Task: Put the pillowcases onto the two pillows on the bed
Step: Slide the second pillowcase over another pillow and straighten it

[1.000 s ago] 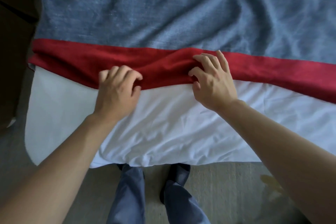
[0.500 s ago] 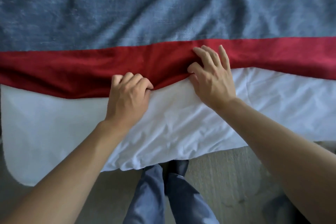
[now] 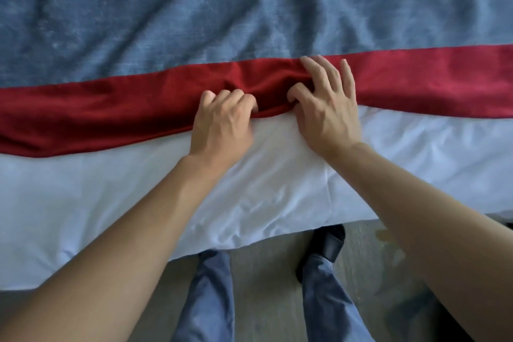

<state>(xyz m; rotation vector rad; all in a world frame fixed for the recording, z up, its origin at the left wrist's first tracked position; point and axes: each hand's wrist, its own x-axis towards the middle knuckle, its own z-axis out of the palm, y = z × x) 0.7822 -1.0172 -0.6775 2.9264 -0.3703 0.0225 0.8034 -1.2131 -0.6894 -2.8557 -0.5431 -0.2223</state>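
Presently: left hand (image 3: pixel 222 125) and right hand (image 3: pixel 327 108) gripping red pillowcase (image 3: pixel 111 116) edge over white pillow (image 3: pixel 249 189); risk, bunched cloth slipping loose.

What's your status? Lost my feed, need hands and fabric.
Left hand grips red pillowcase edge. Right hand bunches it, fingers curled in. White pillow still mostly bare on the blue bedspread. Nothing in the way.
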